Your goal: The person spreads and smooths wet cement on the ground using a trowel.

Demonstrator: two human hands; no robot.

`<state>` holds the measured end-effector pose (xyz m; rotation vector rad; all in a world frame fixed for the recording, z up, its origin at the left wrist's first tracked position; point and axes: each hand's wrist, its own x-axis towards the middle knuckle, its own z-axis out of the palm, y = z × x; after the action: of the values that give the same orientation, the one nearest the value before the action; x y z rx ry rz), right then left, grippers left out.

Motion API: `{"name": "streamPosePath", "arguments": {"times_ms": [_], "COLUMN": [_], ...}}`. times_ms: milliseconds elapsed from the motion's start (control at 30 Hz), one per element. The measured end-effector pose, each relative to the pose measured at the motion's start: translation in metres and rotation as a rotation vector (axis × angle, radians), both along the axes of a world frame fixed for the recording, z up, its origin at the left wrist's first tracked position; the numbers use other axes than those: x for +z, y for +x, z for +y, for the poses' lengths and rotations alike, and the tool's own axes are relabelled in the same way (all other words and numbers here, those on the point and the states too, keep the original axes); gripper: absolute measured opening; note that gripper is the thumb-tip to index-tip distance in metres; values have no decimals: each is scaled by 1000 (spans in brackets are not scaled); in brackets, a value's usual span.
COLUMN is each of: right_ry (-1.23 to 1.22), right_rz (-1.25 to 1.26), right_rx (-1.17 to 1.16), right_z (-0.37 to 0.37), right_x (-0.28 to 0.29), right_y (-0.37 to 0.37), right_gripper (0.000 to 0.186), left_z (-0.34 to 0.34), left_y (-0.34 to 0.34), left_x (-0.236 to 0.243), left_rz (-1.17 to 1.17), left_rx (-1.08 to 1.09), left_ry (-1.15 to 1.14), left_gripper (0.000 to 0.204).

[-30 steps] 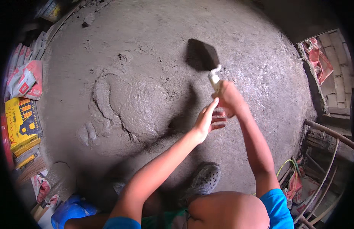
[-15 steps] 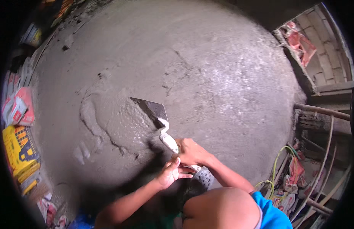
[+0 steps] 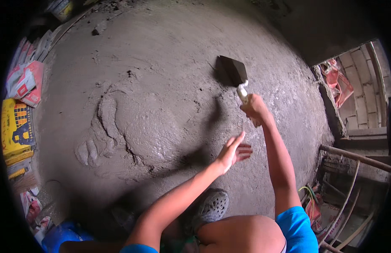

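Right grip (image 3: 255, 109) wrapped around a trowel (image 3: 236, 72), left grip (image 3: 231, 154) spread beneath it

Take the trowel's blade as the hub of a clock, with twelve at the top of the view. From where I stand, the dark, flat blade lies over the grey floor (image 3: 284, 90), its tip aimed between ten and eleven; I can't make out whether it touches the surface. Its pale handle (image 3: 242, 93) runs down toward five o'clock, into the right grip, whose fingers are curled firmly round it.

At six o'clock is the left grip, near the right one but apart from it, fingers fanned loosely and thumb raised toward the other hand. Over at eight sits a wet, glistening mound of grey mix (image 3: 151, 133), a rough ridge (image 3: 106, 114) along its far left side.

Further down at six are a grey, holed clog (image 3: 215, 204) and the person's bent knee (image 3: 248, 234). Between seven and eight, down by the rim, there's something bright blue (image 3: 62, 236).

Out at nine rests a crumpled red-and-white bag (image 3: 31, 84), with a yellow package (image 3: 16, 122) just below it. At three, red sheeting (image 3: 336, 82) hangs before a block wall (image 3: 361, 86), and around four a jumble of poles (image 3: 353, 159) leans.
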<state>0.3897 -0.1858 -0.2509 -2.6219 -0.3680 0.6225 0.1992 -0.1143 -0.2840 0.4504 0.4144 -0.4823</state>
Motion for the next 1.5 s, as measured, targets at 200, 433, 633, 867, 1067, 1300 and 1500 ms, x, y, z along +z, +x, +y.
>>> {"name": "streamPosePath", "arguments": {"times_ms": [200,433,633,867,1067,1300,1500], "right_ry": [-159,112,113,62,-203,-186,-17], "right_rz": [-89,307,652,148,-95,-208,-524], "right_rx": [280,286,67,269,376,796,1203], "right_z": [-19,41,60,136,244,270,185], "right_x": [-70,-30,63,54,-8,-32,-86], "right_y": [-95,-223,-200,-48,29,-59,-46], "right_gripper": [21,27,37,29,29,31,45], "left_z": [22,13,51,123,188,233,208], "left_y": [-95,-149,-85,66,70,-6,-1], "left_x": [-7,1,13,34,13,0,13], "left_rz": [186,360,264,-7,34,-190,-662], "left_rx": [13,496,608,565,537,574,455], "left_ry": [-7,-103,52,184,461,1526,1939], "left_gripper": [75,86,46,65,58,37,41]}}
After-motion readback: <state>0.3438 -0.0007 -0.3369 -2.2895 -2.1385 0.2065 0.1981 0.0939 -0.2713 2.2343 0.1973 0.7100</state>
